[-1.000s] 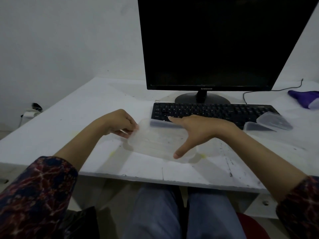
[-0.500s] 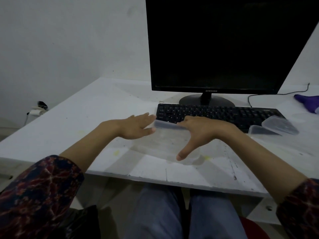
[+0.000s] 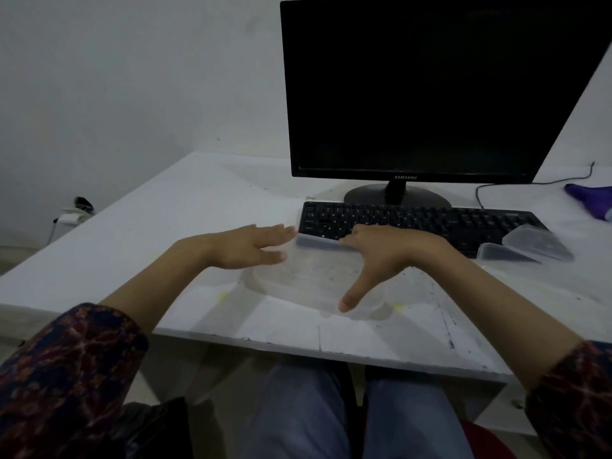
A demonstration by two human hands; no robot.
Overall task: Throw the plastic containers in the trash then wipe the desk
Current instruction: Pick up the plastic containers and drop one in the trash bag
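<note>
I see a clear plastic container [image 3: 311, 279] lying on the white desk [image 3: 185, 220] near its front edge, just in front of the left end of the black keyboard [image 3: 414, 223]. My right hand [image 3: 387, 256] grasps it from the right: the fingers curl over its far rim, the thumb reaches down along its near right corner. My left hand [image 3: 248, 246] sits at the container's left end with fingers straight and released, the tips at or just over its far left corner; I cannot tell whether they actually touch it. Two more clear containers [image 3: 526, 246] lie to the right, touching each other, against the near right corner of the keyboard. Behind the keyboard stands a dark monitor [image 3: 430, 87] on a round base. At the far right edge of the desk lies a purple cloth [image 3: 592, 200], with a thin black cable [image 3: 530, 183] running near it. Small yellow stains [image 3: 399, 306] mark the desk beside the container's near right corner.
</note>
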